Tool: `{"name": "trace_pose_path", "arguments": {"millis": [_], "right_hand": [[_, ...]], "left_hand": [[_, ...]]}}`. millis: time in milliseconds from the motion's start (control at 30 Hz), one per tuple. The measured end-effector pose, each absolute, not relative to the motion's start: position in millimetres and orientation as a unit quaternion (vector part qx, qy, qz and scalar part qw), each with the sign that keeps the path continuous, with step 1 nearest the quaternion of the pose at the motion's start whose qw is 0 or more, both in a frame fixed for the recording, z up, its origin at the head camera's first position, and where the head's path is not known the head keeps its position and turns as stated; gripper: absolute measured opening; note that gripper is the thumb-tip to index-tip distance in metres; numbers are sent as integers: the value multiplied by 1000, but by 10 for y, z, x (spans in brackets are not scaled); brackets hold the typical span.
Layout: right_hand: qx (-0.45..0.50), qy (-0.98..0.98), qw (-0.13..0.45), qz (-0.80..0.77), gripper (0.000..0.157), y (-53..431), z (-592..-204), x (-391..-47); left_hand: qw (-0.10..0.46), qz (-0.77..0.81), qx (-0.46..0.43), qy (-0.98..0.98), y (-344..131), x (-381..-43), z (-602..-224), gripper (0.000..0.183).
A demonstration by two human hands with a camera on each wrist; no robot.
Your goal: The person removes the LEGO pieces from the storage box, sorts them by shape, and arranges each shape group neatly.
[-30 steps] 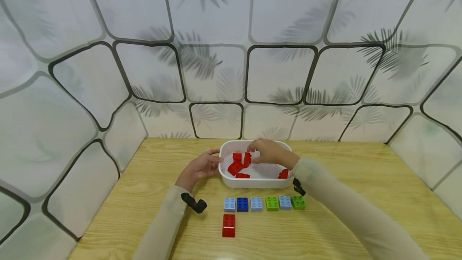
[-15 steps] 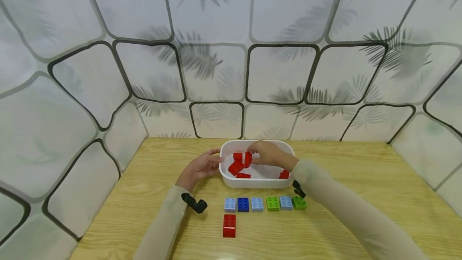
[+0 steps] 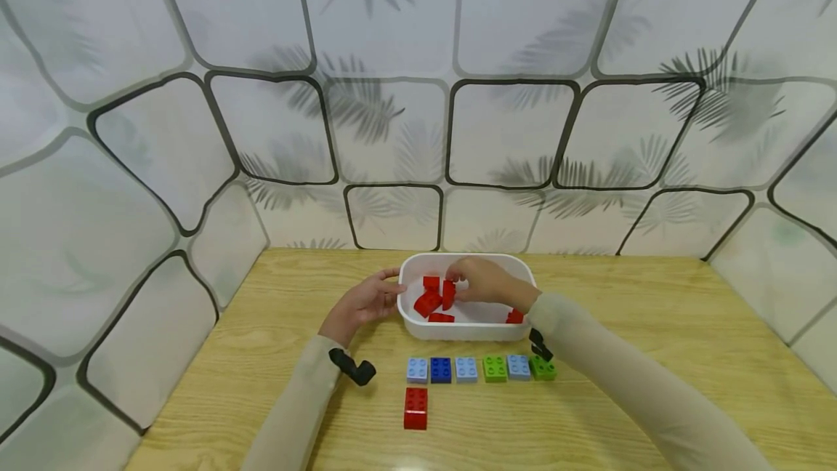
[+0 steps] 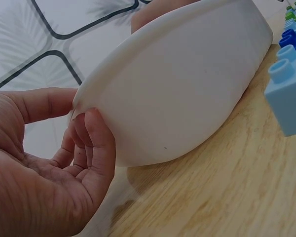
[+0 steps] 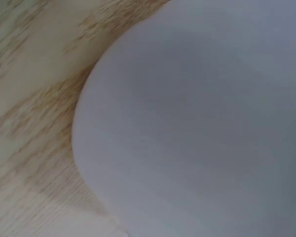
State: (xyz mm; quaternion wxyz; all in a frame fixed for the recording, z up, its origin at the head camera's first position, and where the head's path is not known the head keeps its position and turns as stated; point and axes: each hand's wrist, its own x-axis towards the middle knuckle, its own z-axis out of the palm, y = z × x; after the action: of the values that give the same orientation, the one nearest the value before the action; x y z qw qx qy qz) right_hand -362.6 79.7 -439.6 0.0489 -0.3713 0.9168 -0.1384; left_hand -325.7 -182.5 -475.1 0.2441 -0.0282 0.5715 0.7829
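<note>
My left hand [image 3: 362, 304] holds the left end of a white plastic tub [image 3: 467, 331], thumb at the rim. In the left wrist view, that hand's curled fingers lie against the tub wall [image 4: 177, 94]. Reaching into the tub, my right hand [image 3: 487, 283] pinches a red toy brick [image 3: 448, 296] that stands on end, its far side hidden by the fingers. Beside it lie several more red bricks [image 3: 428, 304], and another red brick [image 3: 515, 317] sits at the right end under the wrist. The right wrist view shows only the tub's outer wall [image 5: 187, 128] and the table.
In front of the tub runs a row of light blue [image 3: 417, 370], dark blue [image 3: 441, 370] and green bricks [image 3: 495, 368]. A larger red brick [image 3: 415, 408] stands nearer, below the row's left end. Patterned fabric walls [image 3: 392, 129] border the wooden table [image 3: 621, 325].
The right hand and the red brick at its fingertips have shifted slightly down and toward me inside the tub. The left hand keeps its hold on the tub.
</note>
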Motion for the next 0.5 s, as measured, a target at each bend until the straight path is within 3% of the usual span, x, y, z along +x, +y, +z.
{"name": "trace_pose_path", "arguments": {"millis": [500], "right_hand": [[-352, 910, 66, -209, 19, 865, -4417, -3616]], "left_hand": [[247, 785, -10, 568, -1837, -3250, -4758, 51]]}}
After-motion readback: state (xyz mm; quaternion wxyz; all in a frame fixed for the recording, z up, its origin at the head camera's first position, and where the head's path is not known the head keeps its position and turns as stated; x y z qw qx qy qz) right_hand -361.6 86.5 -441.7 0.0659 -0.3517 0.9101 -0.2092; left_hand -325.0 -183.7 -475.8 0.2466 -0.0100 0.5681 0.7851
